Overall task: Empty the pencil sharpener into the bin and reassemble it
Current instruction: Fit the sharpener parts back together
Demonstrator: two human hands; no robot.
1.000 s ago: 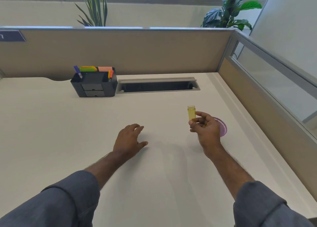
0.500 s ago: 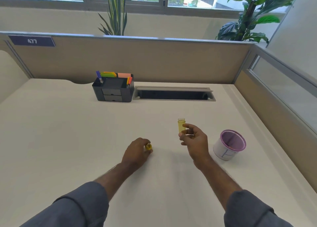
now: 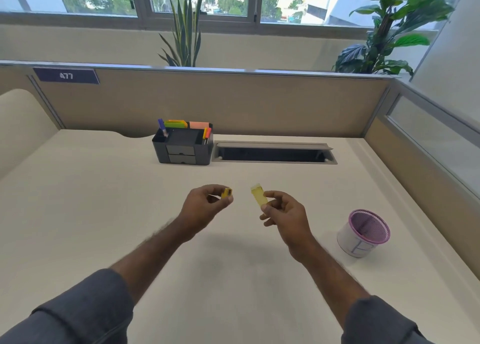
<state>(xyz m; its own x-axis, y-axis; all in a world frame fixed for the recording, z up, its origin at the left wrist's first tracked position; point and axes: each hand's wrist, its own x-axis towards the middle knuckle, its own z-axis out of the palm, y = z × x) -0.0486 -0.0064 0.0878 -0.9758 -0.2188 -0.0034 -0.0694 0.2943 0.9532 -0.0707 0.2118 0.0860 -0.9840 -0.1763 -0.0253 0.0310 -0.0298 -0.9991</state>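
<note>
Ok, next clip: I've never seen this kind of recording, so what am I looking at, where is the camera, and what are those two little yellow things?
There is no machine here. A person wears one wide-angle camera on the head, looking forward and down, so you see their own two arms reaching over a pale desk.

The left hand pinches the small yellow sharpener body. The right hand holds the see-through yellow shavings case. The two parts are apart, held above the desk, facing each other.

On the desk, to the right, stands a small bin with a purple mesh rim. Further back sit a dark organiser with pens and sticky notes and an open cable slot. Plants stand behind the partition.
</note>
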